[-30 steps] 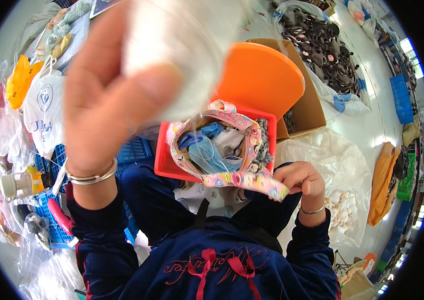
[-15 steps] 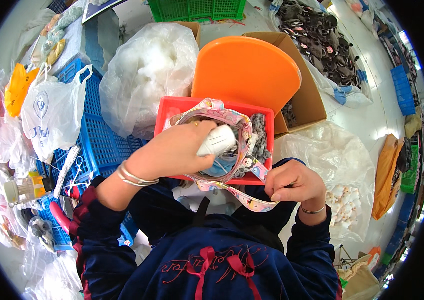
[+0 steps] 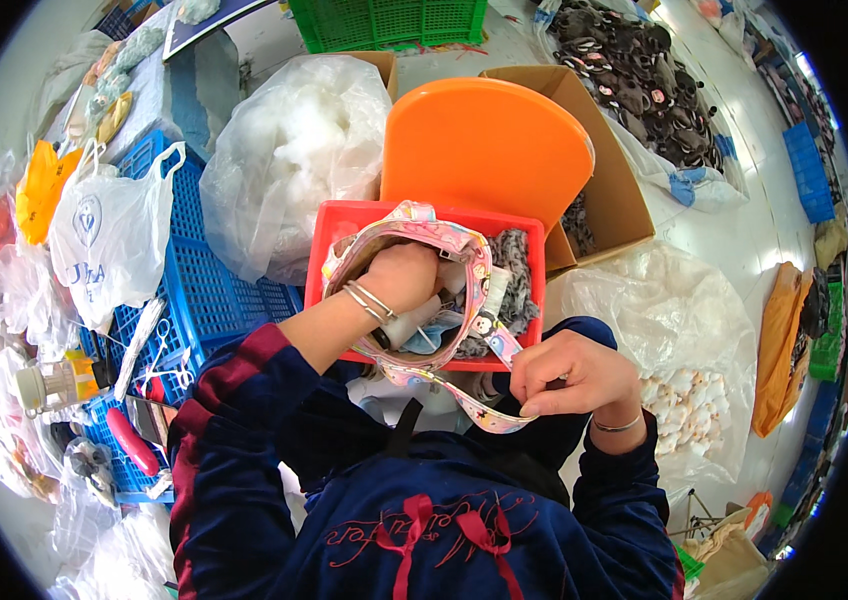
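Note:
A small pink bag (image 3: 469,240) printed with cartoon figures sits with its mouth gaping in a red plastic bin (image 3: 532,232). My left hand (image 3: 404,278) reaches down into it, with its fingers hidden inside. Next to that hand lie a smooth white object (image 3: 410,322), whose kind I cannot make out, and what looks like a blue face mask (image 3: 431,335). My right hand (image 3: 576,375) is closed on the bag's patterned strap (image 3: 484,412) just outside the bin's near right corner. Grey fuzzy material (image 3: 512,285) fills the bin's right side.
Behind the bin stands an orange round-topped panel (image 3: 484,145) beside a cardboard box (image 3: 609,190). A clear bag of white stuffing (image 3: 294,150) is at the back left, by blue crates (image 3: 209,290). A plastic bag of small pale pieces (image 3: 684,410) lies right.
My left hand has gone deeper into the bag, and the white object now lies lower, beneath the wrist. My right hand has shifted slightly left and down, still holding the strap.

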Available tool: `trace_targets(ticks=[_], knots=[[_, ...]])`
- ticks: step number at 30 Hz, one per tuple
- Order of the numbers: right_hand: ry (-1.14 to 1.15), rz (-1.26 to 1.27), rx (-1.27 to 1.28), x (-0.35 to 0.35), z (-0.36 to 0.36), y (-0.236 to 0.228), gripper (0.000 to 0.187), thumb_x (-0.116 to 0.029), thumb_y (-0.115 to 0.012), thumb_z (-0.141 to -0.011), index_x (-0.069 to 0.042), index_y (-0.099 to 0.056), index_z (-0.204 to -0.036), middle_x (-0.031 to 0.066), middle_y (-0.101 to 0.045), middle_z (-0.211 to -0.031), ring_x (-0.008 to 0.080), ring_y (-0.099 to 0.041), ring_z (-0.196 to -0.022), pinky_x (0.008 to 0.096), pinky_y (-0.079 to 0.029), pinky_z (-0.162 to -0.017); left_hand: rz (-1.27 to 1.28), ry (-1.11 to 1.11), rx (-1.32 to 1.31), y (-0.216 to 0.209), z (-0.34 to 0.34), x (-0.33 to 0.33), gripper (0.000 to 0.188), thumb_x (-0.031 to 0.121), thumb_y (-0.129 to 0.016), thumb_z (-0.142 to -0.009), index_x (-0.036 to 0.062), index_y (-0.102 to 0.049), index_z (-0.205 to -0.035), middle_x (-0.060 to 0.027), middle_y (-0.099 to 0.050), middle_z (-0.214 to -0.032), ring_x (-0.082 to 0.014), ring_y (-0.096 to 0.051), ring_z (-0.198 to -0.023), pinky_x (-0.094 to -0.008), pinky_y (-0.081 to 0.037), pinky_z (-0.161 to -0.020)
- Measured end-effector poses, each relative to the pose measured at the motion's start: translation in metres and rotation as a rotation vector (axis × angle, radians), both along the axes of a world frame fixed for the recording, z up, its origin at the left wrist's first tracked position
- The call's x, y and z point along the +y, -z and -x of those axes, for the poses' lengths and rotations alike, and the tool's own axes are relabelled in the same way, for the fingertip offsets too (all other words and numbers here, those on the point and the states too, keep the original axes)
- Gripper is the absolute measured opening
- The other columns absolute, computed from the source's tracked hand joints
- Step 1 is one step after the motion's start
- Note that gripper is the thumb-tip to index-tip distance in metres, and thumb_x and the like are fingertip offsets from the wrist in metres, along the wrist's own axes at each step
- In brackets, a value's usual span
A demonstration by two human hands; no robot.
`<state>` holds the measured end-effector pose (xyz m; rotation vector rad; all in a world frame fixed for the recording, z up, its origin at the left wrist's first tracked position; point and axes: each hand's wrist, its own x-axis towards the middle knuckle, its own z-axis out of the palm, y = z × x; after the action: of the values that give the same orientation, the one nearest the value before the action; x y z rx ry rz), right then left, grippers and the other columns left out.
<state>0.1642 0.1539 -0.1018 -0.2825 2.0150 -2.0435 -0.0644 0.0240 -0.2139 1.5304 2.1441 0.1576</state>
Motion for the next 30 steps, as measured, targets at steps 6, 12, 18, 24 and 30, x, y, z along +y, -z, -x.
trace_targets(ticks=[6,12,18,24,30], knots=[[0.093,0.074,0.060,0.004,-0.004,0.011,0.015,-0.013,-0.070,-0.088,0.002,-0.067,-0.089,0.0092,-0.067,-0.092,0.0177,-0.061,-0.078,0.0289,-0.048,-0.069,-0.276,0.138,0.160,0.009,-0.002,-0.002,0.013,0.016,-0.066,-0.072,0.0049,-0.073,-0.075,-0.0159,-0.069,-0.073,-0.0322,-0.070,-0.070,-0.0429,-0.056,-0.063],[0.892,-0.205,-0.259,0.033,0.016,0.066,0.034,-0.026,-0.067,-0.089,0.002,-0.065,-0.108,0.0076,-0.070,-0.093,0.0141,-0.064,-0.080,0.0278,-0.051,-0.072,-0.321,0.173,0.188,-0.036,-0.004,-0.024,0.013,0.013,-0.062,-0.076,0.0041,-0.071,-0.077,-0.0174,-0.067,-0.081,-0.0328,-0.068,-0.069,-0.0433,-0.056,-0.063],[0.673,-0.781,-0.502,0.034,0.059,0.128,0.052,-0.041,-0.071,-0.082,0.003,-0.065,-0.108,0.0209,-0.069,-0.089,0.0335,-0.068,-0.084,0.0377,-0.053,-0.076,-0.336,0.101,0.192,-0.051,-0.025,-0.041,0.011,0.016,-0.062,-0.082,0.0077,-0.068,-0.086,-0.0108,-0.066,-0.081,-0.0299,-0.067,-0.069,-0.0398,-0.055,-0.061],[0.570,-0.624,-0.474,0.035,0.059,0.129,0.047,-0.038,-0.074,-0.077,0.003,-0.070,-0.099,0.0173,-0.067,-0.078,0.0245,-0.066,-0.074,0.0343,-0.052,-0.069,-0.475,0.086,0.050,-0.051,-0.032,-0.052,0.015,0.018,-0.063,-0.084,0.0071,-0.068,-0.092,-0.0110,-0.065,-0.084,-0.0293,-0.066,-0.076,-0.0394,-0.055,-0.066],[0.763,-0.655,-0.340,0.068,0.022,0.103,0.037,-0.031,-0.075,-0.078,0.003,-0.071,-0.092,0.0088,-0.068,-0.075,0.0172,-0.063,-0.068,0.0305,-0.050,-0.064,-0.381,0.232,-0.078,-0.017,-0.030,-0.075,0.022,0.020,-0.063,-0.083,0.0053,-0.067,-0.099,-0.0125,-0.065,-0.092,-0.0321,-0.065,-0.087,-0.0404,-0.053,-0.078]])
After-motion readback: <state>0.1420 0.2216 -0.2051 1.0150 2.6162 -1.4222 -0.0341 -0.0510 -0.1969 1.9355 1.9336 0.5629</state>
